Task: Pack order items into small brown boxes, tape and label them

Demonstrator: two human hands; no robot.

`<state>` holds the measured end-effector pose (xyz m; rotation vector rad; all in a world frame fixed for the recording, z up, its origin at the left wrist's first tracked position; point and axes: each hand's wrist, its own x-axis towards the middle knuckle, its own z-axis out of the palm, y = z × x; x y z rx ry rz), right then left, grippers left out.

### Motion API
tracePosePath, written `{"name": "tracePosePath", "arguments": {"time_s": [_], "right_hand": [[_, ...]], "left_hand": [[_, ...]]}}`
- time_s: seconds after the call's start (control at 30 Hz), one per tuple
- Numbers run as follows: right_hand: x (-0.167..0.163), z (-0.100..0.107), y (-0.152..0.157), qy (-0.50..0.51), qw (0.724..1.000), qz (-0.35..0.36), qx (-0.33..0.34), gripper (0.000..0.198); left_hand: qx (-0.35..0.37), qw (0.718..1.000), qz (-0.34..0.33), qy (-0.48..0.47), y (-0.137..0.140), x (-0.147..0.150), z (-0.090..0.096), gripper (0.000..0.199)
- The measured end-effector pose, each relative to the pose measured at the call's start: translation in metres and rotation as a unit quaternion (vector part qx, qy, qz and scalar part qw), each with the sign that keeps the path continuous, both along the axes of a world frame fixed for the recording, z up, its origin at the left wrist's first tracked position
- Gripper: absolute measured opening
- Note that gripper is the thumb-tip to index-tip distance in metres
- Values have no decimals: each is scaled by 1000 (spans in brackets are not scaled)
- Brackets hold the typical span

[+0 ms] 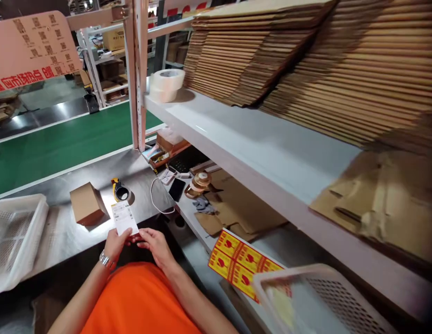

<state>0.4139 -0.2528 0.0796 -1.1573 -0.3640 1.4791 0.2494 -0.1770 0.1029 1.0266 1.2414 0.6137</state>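
Observation:
Between my two hands is a white printed shipping label point(124, 218), held above the front edge of the metal table point(87, 181). My left hand point(115, 242) pinches its lower left side; a metal watch is on that wrist. At the lower right corner, the fingers of my right hand point(153, 243) are closed on the label. A closed cardboard box point(86, 203) sits on the table beyond my left hand. Just past the label lies a yellow and black tape dispenser point(120, 190).
A white plastic basket point(41, 218) stands at the left, another basket point(327, 273) at lower right by red-yellow fragile stickers point(241, 264). Flattened cartons point(243, 55) and tape rolls point(166, 85) rest on the shelf point(236, 125). Behind the table runs a green conveyor belt point(69, 139). A phone point(177, 189) lies below the shelf.

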Motion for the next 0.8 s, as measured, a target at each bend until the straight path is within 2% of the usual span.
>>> {"name": "tracePosePath", "arguments": {"time_s": [0.37,0.57,0.8], "right_hand": [[3,-5,-9,-3,1000,-27,3,67],[-3,-5,-8,13,1000,-9,5,68],[-6,-3,-3,13,1000,14,1,70]], "left_hand": [[5,999,-44,11,-3,9,6,59],[-1,1000,-17,9,-6,0,1,54],[-17,999,28,8,-8,-5,0,37]]}}
